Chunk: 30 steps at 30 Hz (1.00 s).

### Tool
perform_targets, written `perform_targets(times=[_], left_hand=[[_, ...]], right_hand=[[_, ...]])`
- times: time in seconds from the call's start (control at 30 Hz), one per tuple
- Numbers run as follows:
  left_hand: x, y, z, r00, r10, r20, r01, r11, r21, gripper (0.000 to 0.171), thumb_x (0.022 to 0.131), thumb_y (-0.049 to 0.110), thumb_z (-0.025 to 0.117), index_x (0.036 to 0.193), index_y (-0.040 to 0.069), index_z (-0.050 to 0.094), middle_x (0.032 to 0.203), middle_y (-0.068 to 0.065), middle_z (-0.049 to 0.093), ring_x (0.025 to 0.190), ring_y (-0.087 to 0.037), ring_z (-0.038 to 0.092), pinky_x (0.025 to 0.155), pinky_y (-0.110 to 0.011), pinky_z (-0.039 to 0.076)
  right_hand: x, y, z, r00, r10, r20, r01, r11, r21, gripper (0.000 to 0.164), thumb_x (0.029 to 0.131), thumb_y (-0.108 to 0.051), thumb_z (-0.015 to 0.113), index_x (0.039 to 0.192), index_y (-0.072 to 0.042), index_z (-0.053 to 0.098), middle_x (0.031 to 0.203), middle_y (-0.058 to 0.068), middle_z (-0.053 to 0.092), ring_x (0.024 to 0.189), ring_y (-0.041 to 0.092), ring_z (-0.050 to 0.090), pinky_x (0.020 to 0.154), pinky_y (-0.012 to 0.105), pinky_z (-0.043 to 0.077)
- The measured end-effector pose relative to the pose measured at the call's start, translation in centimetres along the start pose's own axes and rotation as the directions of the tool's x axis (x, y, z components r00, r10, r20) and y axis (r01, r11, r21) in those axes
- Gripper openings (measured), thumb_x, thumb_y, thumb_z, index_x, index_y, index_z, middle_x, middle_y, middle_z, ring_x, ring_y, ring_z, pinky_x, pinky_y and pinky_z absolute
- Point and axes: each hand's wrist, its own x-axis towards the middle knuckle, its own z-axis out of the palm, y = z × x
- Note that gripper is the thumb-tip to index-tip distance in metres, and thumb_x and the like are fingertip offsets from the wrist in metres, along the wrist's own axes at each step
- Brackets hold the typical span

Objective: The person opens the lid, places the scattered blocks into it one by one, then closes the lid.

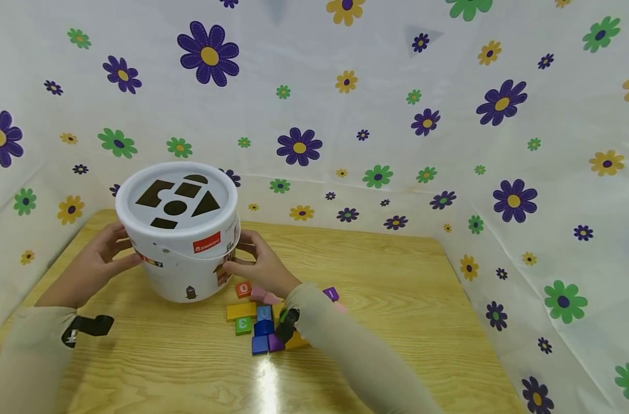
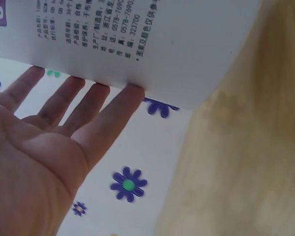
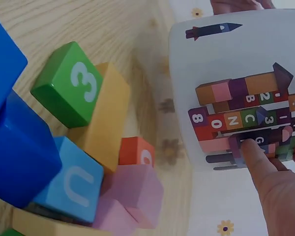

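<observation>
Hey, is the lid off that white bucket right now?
No, the head view shows the lid sitting in place on top of the bucket.

Head view, left: bucket [image 1: 177,279], "ZMEDU"; lower centre: green block [image 1: 244,326] "3", red block [image 1: 244,289] "0", light-blue block [image 1: 264,313] "U".

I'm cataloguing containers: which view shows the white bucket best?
The head view: it shows the white bucket with holed lid and front together. The left wrist view catches only part of its side, with printed text; the right wrist view, another, with pictured blocks.
</observation>
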Motion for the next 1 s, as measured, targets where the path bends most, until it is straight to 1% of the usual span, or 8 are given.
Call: perform_targets(times=[0.07, 0.13, 0.27, 0.4, 0.53, 0.67, 0.8, 1.0], left_hand=[[-0.2, -0.6, 0.1, 1.0, 0.012, 0.002, -0.012, 1.0, -0.024, 0.071, 0.101, 0.003, 0.064, 0.161, 0.023, 0.031, 0.151, 0.005, 0.04, 0.126, 0.0, 0.046, 0.091, -0.01, 0.052], [-0.4, -1.0, 0.2, 1.0, 0.009, 0.004, -0.009, 0.999, -0.037, 0.07, 0.102, 0.003, 0.063, 0.161, 0.022, 0.031, 0.15, 0.006, 0.04, 0.127, 0.001, 0.046, 0.092, -0.009, 0.052], [-0.6, -1.8, 0.4, 1.0, -0.005, 0.006, 0.005, 0.999, -0.04, 0.073, 0.102, 0.004, 0.063, 0.163, 0.025, 0.028, 0.152, 0.007, 0.037, 0.127, 0.004, 0.044, 0.091, -0.006, 0.049], [-0.5, -2.4, 0.6, 1.0, -0.011, 0.008, 0.011, 0.999, -0.052, 0.074, 0.103, 0.003, 0.062, 0.163, 0.026, 0.027, 0.153, 0.007, 0.037, 0.127, 0.005, 0.044, 0.092, -0.006, 0.049], [-0.4, -2.8, 0.9, 0.999, -0.048, 0.02, 0.049, 0.997, -0.055, 0.076, 0.103, 0.007, 0.063, 0.164, 0.029, 0.024, 0.152, 0.006, 0.038, 0.126, 0.007, 0.044, 0.093, -0.005, 0.048], [-0.4, -3.0, 1.1, 0.996, -0.085, 0.027, 0.086, 0.996, -0.039, 0.078, 0.103, 0.012, 0.064, 0.164, 0.033, 0.021, 0.153, 0.005, 0.036, 0.125, 0.009, 0.043, 0.092, -0.004, 0.047], [-0.2, -3.0, 1.3, 0.996, -0.082, 0.037, 0.082, 0.996, -0.019, 0.076, 0.103, 0.013, 0.065, 0.164, 0.032, 0.024, 0.155, 0.003, 0.036, 0.126, 0.006, 0.042, 0.091, -0.006, 0.048], [-0.2, -3.0, 1.6, 0.995, -0.09, 0.047, 0.091, 0.996, -0.016, 0.076, 0.104, 0.015, 0.064, 0.164, 0.034, 0.022, 0.154, 0.005, 0.036, 0.124, 0.007, 0.041, 0.09, -0.006, 0.048]], right_hand=[[0.0, 0.2, 0.1, 1.0, 0.005, 0.01, -0.005, 1.0, -0.001, 0.064, 0.093, -0.014, 0.079, 0.147, -0.028, 0.046, 0.145, -0.009, 0.051, 0.136, 0.011, 0.05, 0.109, 0.028, 0.052], [0.0, 0.4, 0.2, 1.0, 0.012, 0.021, -0.012, 1.0, -0.004, 0.064, 0.094, -0.014, 0.078, 0.148, -0.027, 0.046, 0.145, -0.009, 0.051, 0.136, 0.011, 0.05, 0.109, 0.027, 0.051], [0.0, 0.5, 0.3, 0.999, 0.027, 0.044, -0.026, 1.0, -0.008, 0.065, 0.094, -0.015, 0.078, 0.149, -0.027, 0.045, 0.146, -0.01, 0.05, 0.138, 0.012, 0.049, 0.11, 0.027, 0.05], [-0.2, 0.5, 0.2, 0.998, 0.049, 0.045, -0.048, 0.998, -0.033, 0.066, 0.094, -0.017, 0.078, 0.149, -0.028, 0.045, 0.147, -0.011, 0.049, 0.14, 0.012, 0.047, 0.112, 0.027, 0.049], [-0.3, 0.8, 0.0, 0.996, 0.076, 0.042, -0.074, 0.996, -0.048, 0.066, 0.094, -0.018, 0.079, 0.149, -0.03, 0.045, 0.148, -0.013, 0.048, 0.14, 0.01, 0.045, 0.112, 0.026, 0.048], [-0.3, 1.3, -0.1, 0.994, 0.097, 0.044, -0.095, 0.995, -0.031, 0.067, 0.094, -0.018, 0.079, 0.149, -0.031, 0.044, 0.147, -0.015, 0.048, 0.142, 0.014, 0.045, 0.109, 0.025, 0.05], [-0.2, 1.6, -0.2, 0.993, 0.107, 0.04, -0.107, 0.994, -0.016, 0.068, 0.093, -0.017, 0.079, 0.149, -0.03, 0.044, 0.146, -0.015, 0.048, 0.144, 0.021, 0.044, 0.107, 0.025, 0.052], [-0.2, 1.9, -0.4, 0.992, 0.118, 0.041, -0.116, 0.992, -0.044, 0.07, 0.093, -0.019, 0.08, 0.151, -0.029, 0.043, 0.147, -0.015, 0.048, 0.141, 0.011, 0.046, 0.11, 0.025, 0.05]])
